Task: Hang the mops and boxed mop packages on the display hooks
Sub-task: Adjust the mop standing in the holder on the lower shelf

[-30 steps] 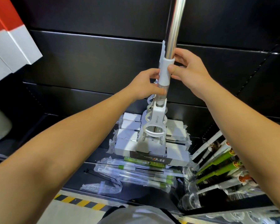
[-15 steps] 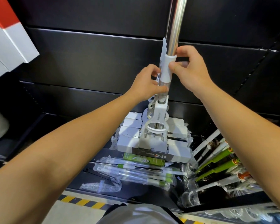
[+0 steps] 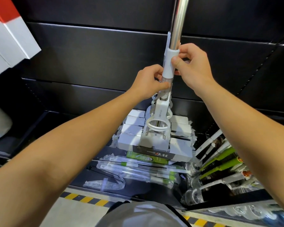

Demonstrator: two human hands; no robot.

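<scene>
Head view: left hand (image 3: pixel 152 81) and right hand (image 3: pixel 193 66) grip the mop (image 3: pixel 169 63); shelf (image 3: pixel 82 174) holds seemingly bagged mops (image 3: pixel 138 171).

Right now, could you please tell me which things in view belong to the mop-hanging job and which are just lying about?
Part of the job:
- upright silver-handled mop with white collar, held by left hand and right hand
- plastic-wrapped green-and-white mops lying flat

Just lying about:
- green and white long-handled brushes
- red-and-white box
- loose clear plastic bag
</scene>
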